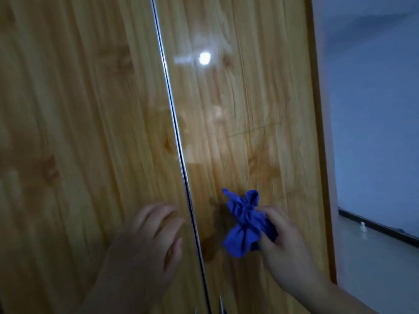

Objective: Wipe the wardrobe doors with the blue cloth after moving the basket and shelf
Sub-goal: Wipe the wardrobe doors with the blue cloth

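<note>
A pale wall (371, 109) fills the right side, with a dark trim (381, 227) slanting across its lower part. Up close we have the wardrobe: the left door (79, 109) and the right door (249, 132), both glossy wood grain and both closed, with a thin metal strip (174, 123) running down between them.

The left hand (147, 243) is up in front of the left door, just beside the strip. Its fingers are loosely spread and hold nothing. It's blurred, so I can't tell whether it touches the wood.

The right hand (288, 250) is low on the right door, its fingers and thumb curled round the cloth (244, 225). The cloth is bunched into a blue wad, sticking out up and left of the fist, right against the door panel.

A bright glare (204, 58) sits high on the right door. Faint thin scratches cross the door's middle. At the bottom edge, the metal handles (222, 304) just peek in.
</note>
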Available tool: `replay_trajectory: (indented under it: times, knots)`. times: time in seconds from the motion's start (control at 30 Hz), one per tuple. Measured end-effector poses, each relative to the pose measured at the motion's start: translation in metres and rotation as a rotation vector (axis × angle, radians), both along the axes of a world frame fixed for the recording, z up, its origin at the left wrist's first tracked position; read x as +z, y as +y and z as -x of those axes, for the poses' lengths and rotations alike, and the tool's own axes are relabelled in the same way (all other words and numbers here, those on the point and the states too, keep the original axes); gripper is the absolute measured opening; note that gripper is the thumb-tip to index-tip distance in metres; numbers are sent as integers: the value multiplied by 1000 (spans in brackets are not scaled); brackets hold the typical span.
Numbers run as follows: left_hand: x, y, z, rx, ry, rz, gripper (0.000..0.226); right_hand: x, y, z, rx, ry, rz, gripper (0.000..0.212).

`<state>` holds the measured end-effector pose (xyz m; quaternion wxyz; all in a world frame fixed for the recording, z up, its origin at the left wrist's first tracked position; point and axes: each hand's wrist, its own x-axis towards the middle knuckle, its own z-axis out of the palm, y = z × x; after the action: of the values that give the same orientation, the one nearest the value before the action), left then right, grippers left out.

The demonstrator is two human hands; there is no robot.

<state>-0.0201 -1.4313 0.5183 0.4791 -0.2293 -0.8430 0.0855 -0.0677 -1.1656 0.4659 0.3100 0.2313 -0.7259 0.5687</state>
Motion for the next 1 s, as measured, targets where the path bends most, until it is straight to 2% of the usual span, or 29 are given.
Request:
replay_trajectory:
  times: [0.13,0.33,0.5,0.63,0.83,1.0]
  knots:
    - [19,36,8,3,-60,-74,34,42,33,19,80,-79,134,36]
    - [78,56,21,73,94,-28,36,129,52,25,62,119,110,18]
    - [137,57,32,135,229,-85,34,213,39,44,-301,418,-150,23]
    - [156,51,47,200,287,-74,34,251,19,58,-457,604,-252,32]
    - [152,38,64,219,344,-9,42,236,-8,75,-500,664,-280,32]
    - [151,33,71,203,399,9,43,155,-32,67,-439,713,-410,34]
